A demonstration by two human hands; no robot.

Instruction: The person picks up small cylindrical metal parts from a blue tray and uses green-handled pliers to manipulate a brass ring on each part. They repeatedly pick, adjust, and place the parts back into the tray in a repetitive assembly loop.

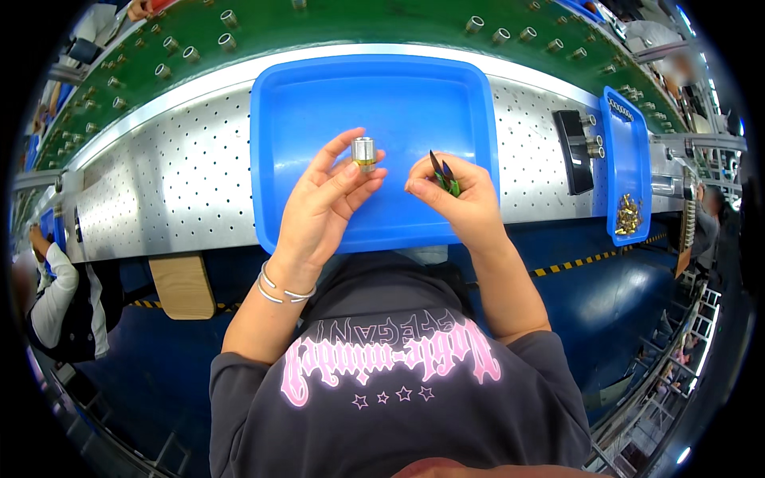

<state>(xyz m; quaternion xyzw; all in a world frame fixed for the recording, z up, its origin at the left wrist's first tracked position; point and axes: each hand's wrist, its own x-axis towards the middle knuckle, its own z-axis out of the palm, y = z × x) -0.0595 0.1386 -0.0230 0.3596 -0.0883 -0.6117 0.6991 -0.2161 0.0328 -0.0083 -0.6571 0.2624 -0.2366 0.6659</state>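
Note:
Over a large blue tray (319,73), my left hand (323,195) holds a small silver metal cylinder (363,149) with a brass-coloured lower end, gripped between thumb and fingers. To its right, my right hand (462,195) is closed around green-handled tweezers (446,177) whose dark pointed tips stick up past the fingers. A short gap lies between the two hands, and the tips are apart from the cylinder. Whether the right fingertips also pinch something small cannot be made out.
Beyond the perforated metal bench (183,151) runs a green belt (335,28) bearing several metal cylinders. At right lie a black phone-like slab (574,151) and a narrow blue tray (635,171) with brass pieces (628,217). A wooden stool (182,285) and another person (68,299) are at left.

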